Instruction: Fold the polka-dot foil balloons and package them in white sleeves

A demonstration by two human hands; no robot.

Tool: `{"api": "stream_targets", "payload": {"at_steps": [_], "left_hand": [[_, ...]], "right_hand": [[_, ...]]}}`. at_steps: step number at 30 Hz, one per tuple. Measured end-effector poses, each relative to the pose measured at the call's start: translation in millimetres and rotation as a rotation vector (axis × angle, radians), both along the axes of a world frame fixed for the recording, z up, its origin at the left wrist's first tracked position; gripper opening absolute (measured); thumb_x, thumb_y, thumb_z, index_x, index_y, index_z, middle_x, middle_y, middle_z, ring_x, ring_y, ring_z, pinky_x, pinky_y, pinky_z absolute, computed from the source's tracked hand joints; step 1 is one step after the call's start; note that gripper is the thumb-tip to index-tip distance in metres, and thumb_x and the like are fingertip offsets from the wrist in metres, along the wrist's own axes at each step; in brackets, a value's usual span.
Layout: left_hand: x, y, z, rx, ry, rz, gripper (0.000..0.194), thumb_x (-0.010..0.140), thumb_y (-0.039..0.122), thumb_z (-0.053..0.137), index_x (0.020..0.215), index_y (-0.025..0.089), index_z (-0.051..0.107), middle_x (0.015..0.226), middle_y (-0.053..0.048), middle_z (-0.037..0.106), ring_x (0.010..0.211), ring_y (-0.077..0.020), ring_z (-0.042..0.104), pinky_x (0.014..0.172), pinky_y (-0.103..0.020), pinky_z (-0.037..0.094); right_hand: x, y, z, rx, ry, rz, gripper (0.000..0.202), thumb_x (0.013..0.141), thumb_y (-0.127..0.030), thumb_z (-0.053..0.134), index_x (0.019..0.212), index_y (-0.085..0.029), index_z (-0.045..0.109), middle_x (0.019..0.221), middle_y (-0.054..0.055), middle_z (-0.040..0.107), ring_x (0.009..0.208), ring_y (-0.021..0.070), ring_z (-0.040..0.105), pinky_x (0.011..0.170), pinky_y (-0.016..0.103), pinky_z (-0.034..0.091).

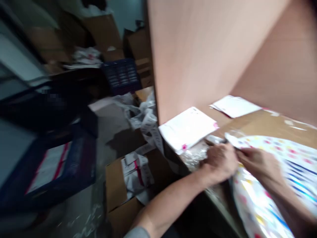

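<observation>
A white plastic bag (292, 155) with coloured dots and blue lettering lies over the worktop at the right and hangs past its front edge. My left hand (223, 162) is closed at the bag's upper left edge. Right beside it, my right hand (264, 163) is closed with its fingertips pinched on the same edge. Motion blur hides exactly how the edge sits between the fingers. Crumpled clear plastic wrap (195, 157) lies against my left hand. Just beyond it is a white printed sheet (189, 129) with pink marks.
Another stack of white sheets (237, 105) rests by the upright wooden panel (198, 49). Below the worktop stands an open cardboard box (116, 188) with paper inside. Blue crates (121, 74) and a dark blue bin (84, 158) are on the left.
</observation>
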State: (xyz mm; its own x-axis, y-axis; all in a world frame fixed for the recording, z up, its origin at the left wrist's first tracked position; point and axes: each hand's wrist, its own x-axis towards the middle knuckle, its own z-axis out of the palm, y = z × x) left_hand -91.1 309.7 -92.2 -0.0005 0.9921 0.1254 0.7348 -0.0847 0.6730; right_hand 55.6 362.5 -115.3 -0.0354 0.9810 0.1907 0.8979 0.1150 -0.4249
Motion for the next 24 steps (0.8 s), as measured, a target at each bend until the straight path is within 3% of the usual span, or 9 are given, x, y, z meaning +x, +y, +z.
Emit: {"api": "stream_targets", "payload": {"at_steps": [3, 4, 8, 12, 16, 21, 24], "left_hand": [[-4, 4, 0.0, 0.041, -0.043, 0.032, 0.026, 0.089, 0.017, 0.044, 0.09, 0.016, 0.07, 0.087, -0.016, 0.074, 0.078, -0.0243, 0.069, 0.062, -0.032, 0.043], [-5, 10, -1.8, 0.053, -0.062, 0.025, 0.027, 0.09, 0.018, 0.043, 0.088, 0.017, 0.07, 0.087, -0.016, 0.074, 0.079, -0.0243, 0.068, 0.064, -0.032, 0.042], [-3, 31, -8.8, 0.064, -0.121, 0.011, 0.029, 0.089, 0.025, 0.045, 0.072, 0.017, 0.066, 0.073, -0.011, 0.069, 0.068, -0.0206, 0.062, 0.061, -0.029, 0.037], [1, 38, -11.3, 0.052, -0.154, -0.001, 0.032, 0.086, 0.023, 0.043, 0.059, 0.018, 0.06, 0.062, -0.004, 0.063, 0.061, -0.0152, 0.056, 0.058, -0.026, 0.035], [6, 41, -12.2, 0.053, -0.144, 0.037, 0.022, 0.077, 0.023, 0.049, 0.058, 0.018, 0.058, 0.057, 0.0, 0.057, 0.057, -0.0137, 0.05, 0.055, -0.026, 0.03], [8, 45, -13.3, 0.037, -0.111, 0.067, 0.023, 0.076, 0.031, 0.053, 0.057, 0.018, 0.058, 0.052, 0.002, 0.051, 0.053, -0.0123, 0.046, 0.051, -0.024, 0.028], [11, 47, -15.2, 0.023, -0.064, 0.095, 0.026, 0.079, 0.035, 0.051, 0.063, 0.018, 0.062, 0.054, 0.002, 0.056, 0.054, -0.0135, 0.051, 0.051, -0.024, 0.03]], "right_hand": [[-17, -13, 19.8, -0.065, 0.081, -0.033, 0.02, 0.074, -0.03, 0.061, 0.059, -0.018, 0.068, 0.056, 0.006, 0.065, 0.053, 0.0148, 0.054, 0.053, 0.027, 0.033], [-19, -13, 21.5, -0.046, 0.156, -0.076, 0.022, 0.075, -0.033, 0.061, 0.06, -0.017, 0.067, 0.056, 0.005, 0.064, 0.054, 0.0148, 0.055, 0.054, 0.026, 0.034], [-12, -10, 19.0, -0.122, 0.384, -0.012, 0.031, 0.078, -0.042, 0.058, 0.064, -0.015, 0.065, 0.051, 0.001, 0.06, 0.047, 0.0119, 0.052, 0.047, 0.022, 0.035], [-5, -13, 20.5, -0.189, 0.399, 0.068, 0.025, 0.077, -0.028, 0.054, 0.057, -0.016, 0.062, 0.048, -0.002, 0.056, 0.044, 0.0097, 0.048, 0.045, 0.02, 0.033], [-9, -12, 22.6, -0.189, 0.384, 0.074, 0.019, 0.069, -0.015, 0.052, 0.053, -0.017, 0.061, 0.046, -0.002, 0.054, 0.045, 0.0096, 0.047, 0.046, 0.02, 0.03], [-18, -11, 18.4, -0.073, 0.394, -0.029, 0.02, 0.074, -0.023, 0.056, 0.056, -0.017, 0.062, 0.053, -0.001, 0.057, 0.055, 0.0114, 0.05, 0.053, 0.022, 0.031], [-22, -11, 14.8, -0.051, 0.424, -0.026, 0.025, 0.075, -0.021, 0.055, 0.05, -0.017, 0.056, 0.048, -0.003, 0.049, 0.053, 0.0102, 0.045, 0.052, 0.022, 0.028]]}}
